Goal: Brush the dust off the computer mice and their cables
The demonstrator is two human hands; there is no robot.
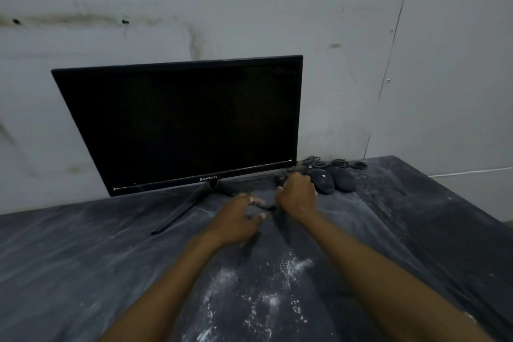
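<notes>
Two dusty black computer mice (322, 181) (344, 178) lie side by side at the back of the dark table, right of the monitor. Their black cables (337, 163) are bunched behind them against the wall. My right hand (298, 197) sits just left of the nearer mouse and grips a dark brush-like tool (280, 179). One end of it sticks out above my fist towards the monitor. My left hand (238, 219) is close beside it, fingers curled, pinching the tool's lower end (268, 206). Most of the tool is hidden by my hands.
A black monitor (183, 125) on a V-shaped stand (180, 212) leans near the white wall at the left. The dark table top (83, 258) is smeared with dust, with white powder (266, 291) in front of my arms. The table's right edge (449, 189) runs diagonally.
</notes>
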